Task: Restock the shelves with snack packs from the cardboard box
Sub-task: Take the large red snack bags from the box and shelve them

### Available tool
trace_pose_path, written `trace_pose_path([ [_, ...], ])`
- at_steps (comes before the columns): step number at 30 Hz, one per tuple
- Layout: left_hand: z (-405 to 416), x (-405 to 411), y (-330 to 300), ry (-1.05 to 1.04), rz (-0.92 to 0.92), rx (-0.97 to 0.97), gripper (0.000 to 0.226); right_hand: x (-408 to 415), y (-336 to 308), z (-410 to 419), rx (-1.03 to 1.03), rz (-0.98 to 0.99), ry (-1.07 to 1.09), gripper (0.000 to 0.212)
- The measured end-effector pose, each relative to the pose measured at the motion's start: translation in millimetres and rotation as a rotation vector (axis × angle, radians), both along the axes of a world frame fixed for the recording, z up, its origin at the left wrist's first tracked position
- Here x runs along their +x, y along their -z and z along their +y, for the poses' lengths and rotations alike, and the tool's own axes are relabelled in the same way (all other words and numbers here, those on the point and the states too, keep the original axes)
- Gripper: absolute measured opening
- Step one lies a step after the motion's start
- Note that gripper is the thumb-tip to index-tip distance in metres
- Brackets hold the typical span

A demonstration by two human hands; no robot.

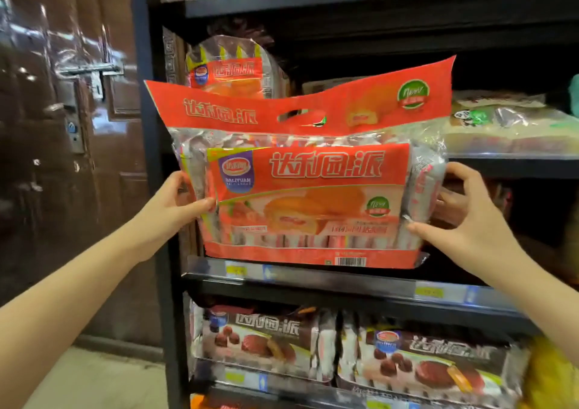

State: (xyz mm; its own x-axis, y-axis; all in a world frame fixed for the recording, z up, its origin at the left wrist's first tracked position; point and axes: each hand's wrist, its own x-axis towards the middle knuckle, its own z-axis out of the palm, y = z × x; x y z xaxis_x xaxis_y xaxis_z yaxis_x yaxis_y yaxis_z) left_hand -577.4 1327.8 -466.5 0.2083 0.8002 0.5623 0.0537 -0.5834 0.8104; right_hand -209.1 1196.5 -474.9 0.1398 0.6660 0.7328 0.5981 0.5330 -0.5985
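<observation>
the held snack pack [308,189] stands at the shelf edge [313,278], a like pack [230,67] behind it, two packs [344,352] on the shelf below, door [62,126] to the left.

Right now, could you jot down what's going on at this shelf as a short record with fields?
Held item: red snack pack, upright, at the middle shelf's front
Left hand: grips the pack's left edge
Right hand: grips the pack's right edge
Behind it: matching red pack, further back on that shelf
Shelf below: brown chocolate packs, side by side
Shelf edge: yellow price labels
Far left: brown door
</observation>
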Motion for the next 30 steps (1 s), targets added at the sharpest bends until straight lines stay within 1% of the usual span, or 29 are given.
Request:
trace_pose_path([
  [2,9,3,-1,-0.013,0.013,0.032,0.037,2,4,13,0.035,0.0,0.031,0.077],
  [6,28,12,2,-0.062,0.055,0.075,0.058,6,16,43,0.048,0.014,0.047,0.08],
  [9,40,15,13,-0.053,0.026,0.059,0.063,3,31,60,0.06,0.02,0.039,0.078],
  [11,47,15,23,-0.023,0.002,0.047,0.073,1,44,69,0.045,0.03,0.033,0.076],
  [12,50,15,28,-0.039,-0.001,0.043,0.071,-1,50,73,0.025,0.04,0.034,0.076],
  [14,57,15,38,-0.106,-0.001,0.027,0.059,-3,60,80,-0.001,0.046,0.043,0.077],
  [20,72,18,53,-0.146,0.045,-0.004,0.053,-5,72,94,-0.064,0.072,0.078,0.076],
  [24,82,18,59,-0.216,0.162,-0.04,0.048,-6,76,102,-0.159,0.051,0.1,0.079],
  [27,88,18,61,-0.25,0.213,-0.091,0.042,-8,74,108,-0.223,0.055,0.097,0.08],
  [30,96,23,61,-0.301,0.259,-0.105,0.039,-7,69,113,-0.277,0.051,0.112,0.072],
])
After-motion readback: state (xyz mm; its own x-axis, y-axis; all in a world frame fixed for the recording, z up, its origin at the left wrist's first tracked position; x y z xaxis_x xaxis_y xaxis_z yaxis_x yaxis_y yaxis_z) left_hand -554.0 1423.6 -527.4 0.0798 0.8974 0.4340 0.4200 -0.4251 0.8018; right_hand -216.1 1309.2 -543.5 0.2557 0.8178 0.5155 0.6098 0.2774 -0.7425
